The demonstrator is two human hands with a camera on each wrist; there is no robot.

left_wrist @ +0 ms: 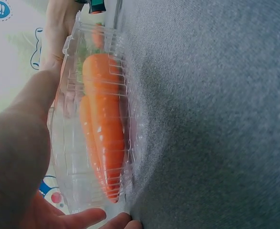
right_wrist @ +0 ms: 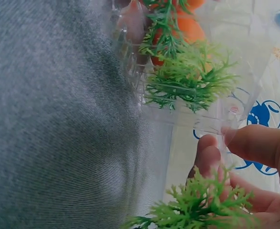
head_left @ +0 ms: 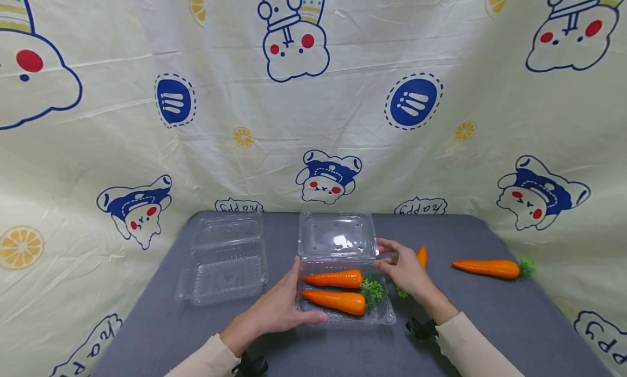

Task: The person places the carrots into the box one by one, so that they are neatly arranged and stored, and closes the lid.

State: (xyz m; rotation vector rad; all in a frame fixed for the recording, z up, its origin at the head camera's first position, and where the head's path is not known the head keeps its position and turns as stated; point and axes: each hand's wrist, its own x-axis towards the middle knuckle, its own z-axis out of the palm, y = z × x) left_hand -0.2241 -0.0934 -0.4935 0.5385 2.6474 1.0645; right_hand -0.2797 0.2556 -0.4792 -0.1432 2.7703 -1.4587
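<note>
An open clear plastic clamshell container [head_left: 343, 319] stands on the grey cloth, its lid [head_left: 338, 235] tipped back and up. Two orange carrots [head_left: 334, 279] with leafy green tops [head_left: 374, 291] lie side by side inside, tips to the left. My left hand [head_left: 276, 306] holds the container's left side, thumb along the front rim and fingers by the left wall. On the right, my right hand [head_left: 409, 268] pinches the clear edge near the lid's hinge between thumb [right_wrist: 256, 143] and fingers. Part of another carrot [head_left: 422, 255] is hidden behind that hand.
A second open clear container [head_left: 230, 268] stands to the left. Farther right lies one more carrot [head_left: 487, 267] with its green top outward. A patterned curtain [head_left: 343, 121] hangs behind the table's far edge.
</note>
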